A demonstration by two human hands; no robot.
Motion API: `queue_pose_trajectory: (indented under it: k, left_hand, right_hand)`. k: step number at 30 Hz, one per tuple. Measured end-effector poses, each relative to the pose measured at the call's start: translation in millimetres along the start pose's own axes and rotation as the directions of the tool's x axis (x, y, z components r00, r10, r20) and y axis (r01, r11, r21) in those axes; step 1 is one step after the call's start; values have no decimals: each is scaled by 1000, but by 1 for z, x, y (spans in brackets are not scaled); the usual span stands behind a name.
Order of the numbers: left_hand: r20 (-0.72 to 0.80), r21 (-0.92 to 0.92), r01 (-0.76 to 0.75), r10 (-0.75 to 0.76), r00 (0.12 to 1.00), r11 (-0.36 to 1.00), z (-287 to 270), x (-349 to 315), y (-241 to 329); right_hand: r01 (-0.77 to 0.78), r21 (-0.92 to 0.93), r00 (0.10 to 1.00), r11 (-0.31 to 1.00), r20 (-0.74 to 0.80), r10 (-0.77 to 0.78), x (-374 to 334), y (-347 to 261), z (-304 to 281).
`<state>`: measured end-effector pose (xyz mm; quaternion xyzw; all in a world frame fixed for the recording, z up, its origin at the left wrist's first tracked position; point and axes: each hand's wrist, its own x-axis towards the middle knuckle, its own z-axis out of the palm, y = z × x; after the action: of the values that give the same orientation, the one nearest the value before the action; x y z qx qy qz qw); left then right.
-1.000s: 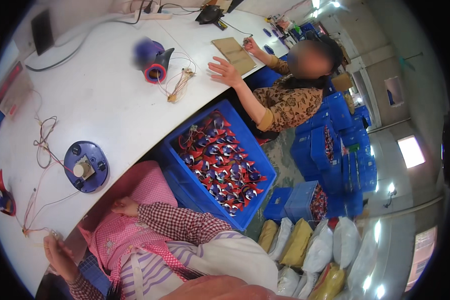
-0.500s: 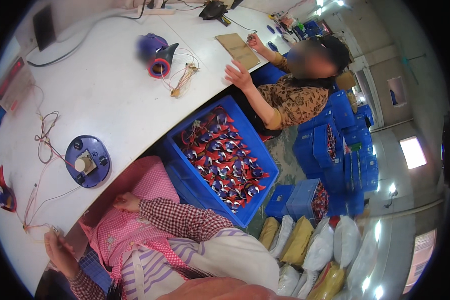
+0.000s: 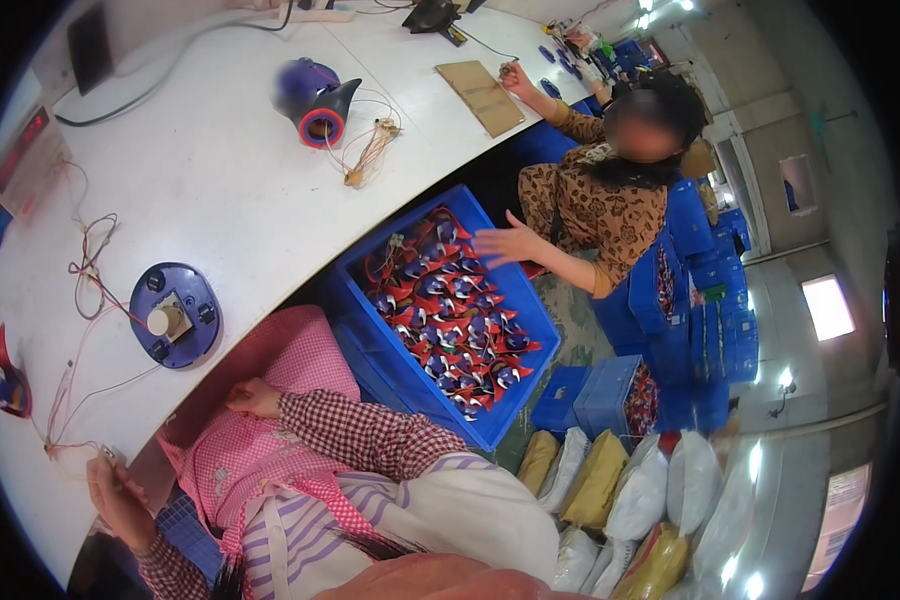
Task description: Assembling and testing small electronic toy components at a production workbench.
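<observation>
My left hand (image 3: 120,497) is at the near left table edge, fingers closed on a small metallic part (image 3: 108,454) at the end of thin wires (image 3: 58,440). The wires run over the white tabletop toward a purple round base (image 3: 175,345) with a cream cylinder in its middle. Beside them lies a purple figure part with a red horn (image 3: 8,388). My right hand (image 3: 257,398) rests on my pink checked apron, its fingers curled with nothing visible in them.
A blue crate (image 3: 510,415) full of red, white and purple parts stands right of my lap. Farther along the white table (image 3: 220,190) are a purple figure with a dark beak (image 3: 325,110), a wire bundle (image 3: 372,152) and cardboard (image 3: 480,97). A co-worker (image 3: 600,200) sits there.
The co-worker's nearer hand has moved down off the table edge to over the blue crate, and their body has leaned back to the right. My hands have stayed almost still.
</observation>
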<state>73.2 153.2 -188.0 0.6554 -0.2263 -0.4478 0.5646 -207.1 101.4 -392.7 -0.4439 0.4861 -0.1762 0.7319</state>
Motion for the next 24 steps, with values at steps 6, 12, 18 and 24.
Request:
queue_pose_trajectory:
  k: [6, 12, 18, 24]
  left_hand:
    - [-12, -11, 4, -4, 1000, 1000, -1, -1, 0]
    - [-38, -36, 10, -12, 999, 999, 1, -2, -1]
    - [1, 21, -22, 22, 1000, 1000, 2, -4, 3]
    - [21, 14, -7, 7, 1000, 1000, 4, -3, 7]
  right_hand:
    - [-28, -2, 999, 1000, 17, 28, 1, 1, -1]
    - [-11, 4, 1000, 1000, 6, 11, 0, 0, 0]
    - [-10, -32, 1000, 999, -7, 9, -3, -3, 0]
    - [29, -102, 998, 994, -51, -34, -8, -7, 6]
